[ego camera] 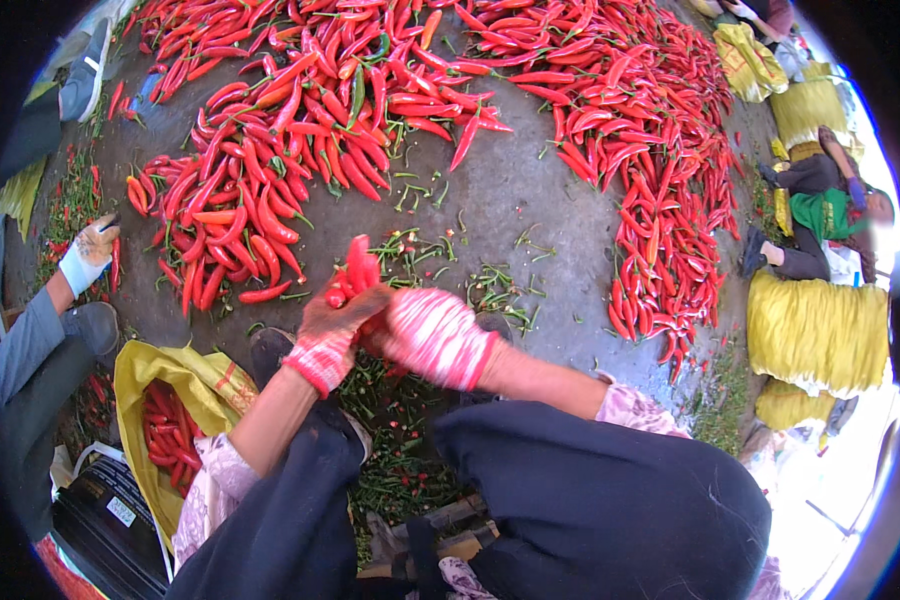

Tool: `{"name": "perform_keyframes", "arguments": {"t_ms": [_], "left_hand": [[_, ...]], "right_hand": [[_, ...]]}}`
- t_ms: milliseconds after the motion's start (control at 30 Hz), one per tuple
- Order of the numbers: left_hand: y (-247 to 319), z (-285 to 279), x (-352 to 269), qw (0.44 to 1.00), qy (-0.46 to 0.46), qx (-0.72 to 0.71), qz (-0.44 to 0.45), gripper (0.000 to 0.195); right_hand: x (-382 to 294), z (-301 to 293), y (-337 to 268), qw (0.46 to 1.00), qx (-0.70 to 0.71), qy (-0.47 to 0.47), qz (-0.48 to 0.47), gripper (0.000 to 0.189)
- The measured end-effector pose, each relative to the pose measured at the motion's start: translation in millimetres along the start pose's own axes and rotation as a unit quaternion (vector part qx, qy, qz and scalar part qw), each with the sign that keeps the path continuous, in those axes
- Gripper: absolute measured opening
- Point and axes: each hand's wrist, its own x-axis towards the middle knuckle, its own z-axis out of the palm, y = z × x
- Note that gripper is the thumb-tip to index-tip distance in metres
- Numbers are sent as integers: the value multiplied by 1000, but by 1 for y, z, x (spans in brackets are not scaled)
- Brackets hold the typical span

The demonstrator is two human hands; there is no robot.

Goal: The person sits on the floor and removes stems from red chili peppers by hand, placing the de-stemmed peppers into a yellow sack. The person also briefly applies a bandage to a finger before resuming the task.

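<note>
Several red chili peppers [362, 264] stick up from the grip of my left hand [335, 330], which wears a red-and-white knit glove with stained, dark fingers. My right hand [439, 334], in a matching striped glove, meets it from the right; it is slightly blurred, and its fingertips are hidden, so its hold cannot be told. Beyond both hands lies a large heap of red chilies [270, 180] with a few green and orange ones. Green stems [495, 296] are scattered on the grey ground just past my right hand.
A yellow woven sack [139, 375] holding red chilies stands left of my legs, beside a black container [109, 517]. Another person's gloved hand [90, 255] is at the far left. A second chili heap [645, 150] spreads right; beyond it sit a person in green [825, 214] and full yellow sacks [817, 330].
</note>
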Motion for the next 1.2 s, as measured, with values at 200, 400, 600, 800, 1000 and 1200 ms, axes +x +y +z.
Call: {"name": "perform_keyframes", "arguments": {"t_ms": [200, 400, 600, 800, 1000, 1200], "left_hand": [[5, -23, -6, 999, -6, -34, 11, 14], [-1, -31, -16, 997, -74, -10, -21, 19], [28, -6, 1, 994, -100, -35, 34, 33], [23, 20, -22, 989, -84, 3, -119, 22], [22, 2, -45, 937, -284, 204, 19, 33], [21, -3, -41, 957, -233, 159, -74, 33]], "right_hand": [[43, -78, 59, 938, -208, 127, -248, 17], [133, -105, 182, 918, -139, 275, 249, 49], [78, -82, 103, 911, 291, 221, 189, 25], [9, 3, 8, 913, 338, 203, 103, 27], [-31, -17, 34, 866, 478, -112, 90, 30], [112, -116, 70, 925, -217, 47, -307, 18]]}}
